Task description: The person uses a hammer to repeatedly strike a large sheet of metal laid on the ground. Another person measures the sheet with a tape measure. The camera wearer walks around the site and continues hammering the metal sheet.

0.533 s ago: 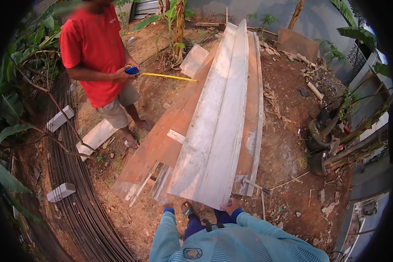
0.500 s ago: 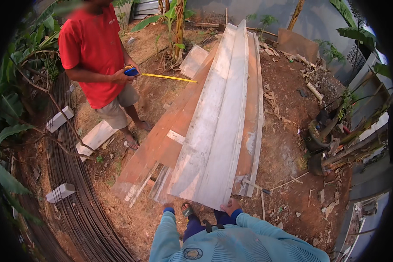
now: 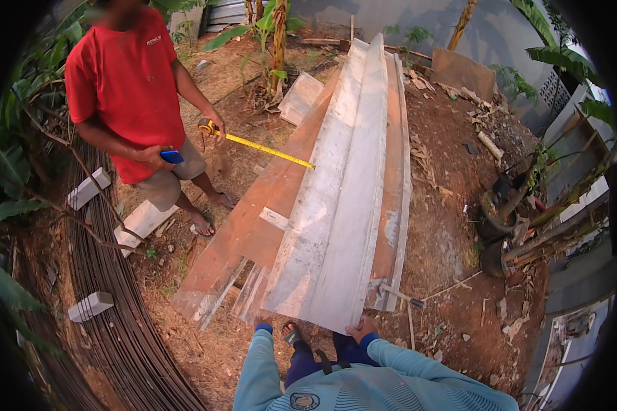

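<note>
Long whitish folded panel (image 3: pixel 358 198) lies lengthwise over orange-brown boards (image 3: pixel 243 240), near end toward wearer; co-worker (image 3: pixel 125 89) stands to L. R hand (image 3: pixel 363 329) looks curled round near-R corner, fingertips hidden below; L hand (image 3: pixel 262 321) at near-L corner, mostly hidden — can't tell how open or if gripping. Co-worker's tape measure (image 3: pixel 208 126) has blade (image 3: pixel 264 148) out to panel's L edge — prob. measuring step, panel steadied, so next move calls for corners kept still; exact blade-tip contact unclear.
</note>
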The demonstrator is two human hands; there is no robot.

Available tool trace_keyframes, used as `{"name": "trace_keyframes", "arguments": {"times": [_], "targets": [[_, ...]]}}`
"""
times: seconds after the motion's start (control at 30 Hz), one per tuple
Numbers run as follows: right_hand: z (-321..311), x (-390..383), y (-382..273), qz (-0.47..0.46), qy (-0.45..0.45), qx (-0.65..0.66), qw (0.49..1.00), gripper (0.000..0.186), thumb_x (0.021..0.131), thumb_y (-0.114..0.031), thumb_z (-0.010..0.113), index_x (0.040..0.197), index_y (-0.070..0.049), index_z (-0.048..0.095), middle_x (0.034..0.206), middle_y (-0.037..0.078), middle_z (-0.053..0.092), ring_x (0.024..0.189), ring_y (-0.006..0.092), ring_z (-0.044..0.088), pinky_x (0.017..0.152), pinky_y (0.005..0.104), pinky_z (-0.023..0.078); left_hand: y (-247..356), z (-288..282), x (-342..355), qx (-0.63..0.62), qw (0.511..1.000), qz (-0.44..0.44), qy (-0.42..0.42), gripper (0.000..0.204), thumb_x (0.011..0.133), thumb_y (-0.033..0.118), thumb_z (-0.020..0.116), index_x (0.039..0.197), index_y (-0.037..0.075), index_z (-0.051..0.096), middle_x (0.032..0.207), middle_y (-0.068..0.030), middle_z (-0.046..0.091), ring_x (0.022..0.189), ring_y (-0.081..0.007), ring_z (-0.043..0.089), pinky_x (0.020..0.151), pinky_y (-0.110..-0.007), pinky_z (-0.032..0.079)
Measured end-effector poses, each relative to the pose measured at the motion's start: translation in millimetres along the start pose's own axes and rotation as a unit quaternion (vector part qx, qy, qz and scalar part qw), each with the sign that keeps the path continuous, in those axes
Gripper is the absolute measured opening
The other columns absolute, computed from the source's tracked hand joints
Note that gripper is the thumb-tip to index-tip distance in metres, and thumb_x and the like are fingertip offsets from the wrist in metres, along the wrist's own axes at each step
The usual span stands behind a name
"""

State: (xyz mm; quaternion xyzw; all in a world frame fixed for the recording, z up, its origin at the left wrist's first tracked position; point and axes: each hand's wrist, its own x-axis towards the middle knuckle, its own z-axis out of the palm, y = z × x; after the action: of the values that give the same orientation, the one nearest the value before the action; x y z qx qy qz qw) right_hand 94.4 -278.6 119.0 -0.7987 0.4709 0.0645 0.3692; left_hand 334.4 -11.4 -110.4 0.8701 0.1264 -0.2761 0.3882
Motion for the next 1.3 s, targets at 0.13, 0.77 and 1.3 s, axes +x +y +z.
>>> {"name": "trace_keyframes", "arguments": {"times": [0.13,0.77,1.3], "targets": [[-1.4,-7.0,-17.0,-0.009,0.004,0.004,1.000,0.068,0.069,-0.039,0.079,0.114,0.001,0.048,0.078,0.011,0.060,0.071,0.0227,0.059,0.068,0.0358,0.049,-6.0,-14.0,9.9,0.096,0.992,-0.017,-0.086,0.058,0.078,0.038,0.059,0.116,-0.006,0.056,0.122,-0.0235,0.055,0.118,-0.0335,0.049,0.100,-0.037,0.035],[20.4,4.2,18.3,0.004,0.080,-0.053,0.995,0.064,0.070,-0.039,0.077,0.109,0.003,0.050,0.091,0.017,0.062,0.082,0.0277,0.062,0.076,0.0390,0.049,73.1,-20.9,-21.0,0.055,0.995,-0.028,-0.084,0.080,0.066,0.039,0.077,0.126,-0.006,0.049,0.124,-0.0252,0.054,0.117,-0.0361,0.050,0.101,-0.041,0.039],[3.5,-3.6,-30.4,0.039,0.019,-0.067,0.997,0.073,0.074,-0.042,0.069,0.122,0.008,0.045,0.116,0.031,0.054,0.108,0.0432,0.054,0.094,0.0446,0.042,76.6,-5.8,12.0,0.106,0.994,-0.011,0.016,0.086,0.059,0.034,0.082,0.127,-0.006,0.047,0.127,-0.0252,0.050,0.119,-0.0357,0.049,0.102,-0.038,0.040]]}}
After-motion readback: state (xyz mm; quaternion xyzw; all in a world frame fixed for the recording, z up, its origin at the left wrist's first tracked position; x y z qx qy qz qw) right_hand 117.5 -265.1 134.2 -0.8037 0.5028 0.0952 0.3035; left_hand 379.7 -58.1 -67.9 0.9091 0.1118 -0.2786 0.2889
